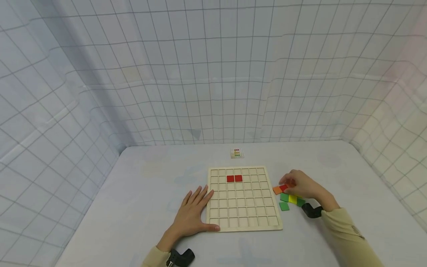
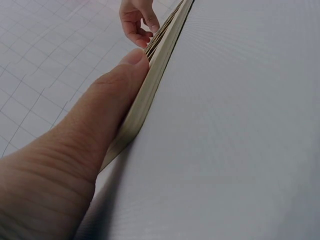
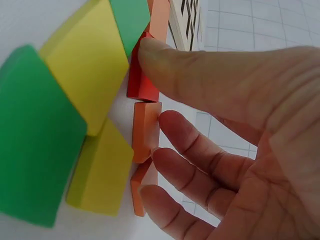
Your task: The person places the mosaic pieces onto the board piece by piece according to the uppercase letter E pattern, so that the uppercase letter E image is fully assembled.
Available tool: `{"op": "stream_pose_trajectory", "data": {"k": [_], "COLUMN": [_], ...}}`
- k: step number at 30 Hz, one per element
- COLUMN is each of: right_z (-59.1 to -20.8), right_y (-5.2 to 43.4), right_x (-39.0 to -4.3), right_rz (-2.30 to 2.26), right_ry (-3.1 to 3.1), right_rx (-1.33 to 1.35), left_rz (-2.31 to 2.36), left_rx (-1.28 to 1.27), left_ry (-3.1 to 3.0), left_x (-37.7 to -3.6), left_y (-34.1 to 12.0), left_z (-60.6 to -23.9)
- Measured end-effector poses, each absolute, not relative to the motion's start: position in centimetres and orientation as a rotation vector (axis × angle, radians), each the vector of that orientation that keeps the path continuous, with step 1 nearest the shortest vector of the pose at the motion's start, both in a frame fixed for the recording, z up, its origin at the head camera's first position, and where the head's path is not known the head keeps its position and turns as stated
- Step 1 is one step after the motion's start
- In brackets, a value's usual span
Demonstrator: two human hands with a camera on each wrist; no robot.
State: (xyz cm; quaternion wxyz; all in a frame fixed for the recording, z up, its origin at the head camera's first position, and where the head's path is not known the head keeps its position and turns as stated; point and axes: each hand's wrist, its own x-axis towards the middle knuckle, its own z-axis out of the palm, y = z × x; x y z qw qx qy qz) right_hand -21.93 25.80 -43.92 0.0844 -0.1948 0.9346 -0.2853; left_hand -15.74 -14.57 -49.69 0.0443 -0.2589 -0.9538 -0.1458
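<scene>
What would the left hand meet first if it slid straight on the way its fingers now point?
Probably nothing near: the left hand lies flat beside the wooden grid board, thumb against its left edge, fingers pointing up-table alongside it. Only bare table lies ahead, then the gridded backdrop, though depth is unclear.

two bare hands, pale beige long sleeves (image 1: 347, 231), black wrist-mounted cameras (image 1: 311, 211)

Loose tiles (image 1: 288, 198) right of board (image 1: 244, 207)
</scene>
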Motion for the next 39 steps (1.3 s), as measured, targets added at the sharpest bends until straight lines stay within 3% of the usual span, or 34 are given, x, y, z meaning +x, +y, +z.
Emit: {"op": "stream_pose_trajectory", "data": {"k": [39], "right_z": [-45.0], "right_y": [24.5], "right_x": [-24.0], "right_rz": [-0.891], "right_ry": [2.897], "right_rx": [-0.385], "left_rz": [-0.466], "left_rx": [-0.786], "left_ry": [-2.937], "left_x": [-15.7], "left_y": [-14.5], "left_z": [-49.3]}}
